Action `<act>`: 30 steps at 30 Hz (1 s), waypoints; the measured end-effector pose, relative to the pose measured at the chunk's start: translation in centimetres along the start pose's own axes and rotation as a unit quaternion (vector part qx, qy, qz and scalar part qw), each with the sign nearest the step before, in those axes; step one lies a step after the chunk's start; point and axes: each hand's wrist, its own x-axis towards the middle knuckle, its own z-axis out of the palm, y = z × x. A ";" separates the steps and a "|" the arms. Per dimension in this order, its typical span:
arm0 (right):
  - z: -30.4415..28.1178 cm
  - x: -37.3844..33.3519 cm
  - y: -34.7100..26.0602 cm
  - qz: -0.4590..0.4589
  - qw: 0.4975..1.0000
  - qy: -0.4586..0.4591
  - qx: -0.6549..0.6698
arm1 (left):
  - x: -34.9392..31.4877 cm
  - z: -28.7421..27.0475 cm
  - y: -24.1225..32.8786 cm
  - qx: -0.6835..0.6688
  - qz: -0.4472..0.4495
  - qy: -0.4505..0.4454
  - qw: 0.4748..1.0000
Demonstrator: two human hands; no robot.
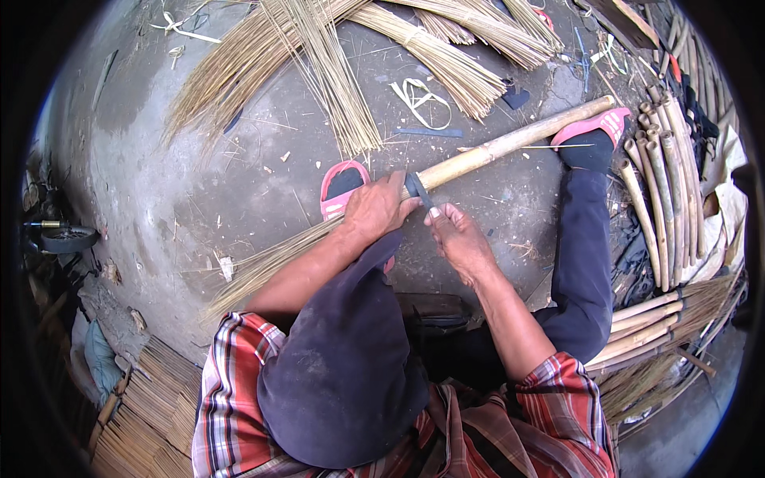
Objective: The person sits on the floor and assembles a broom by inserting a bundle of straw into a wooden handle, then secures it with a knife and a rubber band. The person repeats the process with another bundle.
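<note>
A pale bamboo pole slants from between my hands to my right foot. At its near end, a bundle of thin dry sticks trails off to the lower left, under my left forearm. My left hand is closed around the sticks where they meet the pole; its palm hides the joint. A dark flat strip goes around the pole just beside that hand. My right hand pinches the strip's loose end between thumb and fingers and holds it taut, a little to the right of the pole.
Tied stick bundles lie across the floor ahead. Bamboo poles are stacked at the right, above several finished-looking brooms. My pink sandals flank the work. A pale ribbon loop lies on the floor. A round dark container stands at far left.
</note>
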 end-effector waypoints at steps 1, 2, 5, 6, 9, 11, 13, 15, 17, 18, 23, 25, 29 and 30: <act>0.1 -0.4 -0.2 0.011 1.000 0.001 0.000 | 0.0 0.0 0.1 0.011 0.000 0.000 1.000; 0.0 -1.0 -0.5 -0.002 0.999 0.001 -0.038 | 0.1 0.0 0.1 0.010 -0.003 -0.015 1.000; -0.4 -3.8 -1.1 -0.009 0.997 0.006 -0.082 | 0.4 -0.2 0.0 0.005 -0.001 -0.028 1.000; -0.4 -4.6 -1.3 -0.014 0.998 0.005 -0.064 | 0.4 -0.3 0.0 0.004 0.000 -0.030 1.000; -0.4 -6.5 -1.5 -0.036 0.999 0.000 -0.032 | 0.7 -0.7 -0.1 -0.001 0.003 -0.034 0.999; -0.5 -7.9 -1.3 -0.047 0.998 -0.001 -0.039 | 0.7 -0.8 0.0 -0.003 0.001 -0.045 0.999; -0.7 -9.0 -1.1 -0.044 0.997 -0.002 -0.061 | 0.8 -0.9 0.0 0.001 -0.003 -0.051 0.999; -1.0 -10.0 -0.9 -0.065 0.995 0.002 -0.073 | 0.8 -0.9 -0.1 -0.007 0.000 -0.055 0.998; -1.4 -11.0 -0.6 -0.081 0.992 0.010 -0.091 | 1.2 -0.9 -0.3 -0.013 0.007 -0.050 0.999; -1.5 -11.7 -0.4 -0.094 0.990 0.011 -0.102 | 1.2 -0.9 -0.4 -0.013 0.007 -0.048 0.999; -2.1 -11.3 1.3 -0.060 0.994 0.035 -0.087 | 1.6 -0.6 -1.1 -0.023 -0.002 -0.067 0.997; -2.1 -10.0 2.0 -0.076 0.996 0.028 -0.032 | 1.9 -0.4 -1.3 -0.029 0.018 -0.039 0.999; -2.0 -7.8 2.9 -0.052 0.998 0.013 0.014 | 2.1 -0.6 -1.4 -0.054 0.075 0.059 0.994; -1.9 -7.3 2.9 -0.025 0.999 0.009 0.037 | 2.2 -0.9 -1.6 -0.057 0.078 0.028 0.995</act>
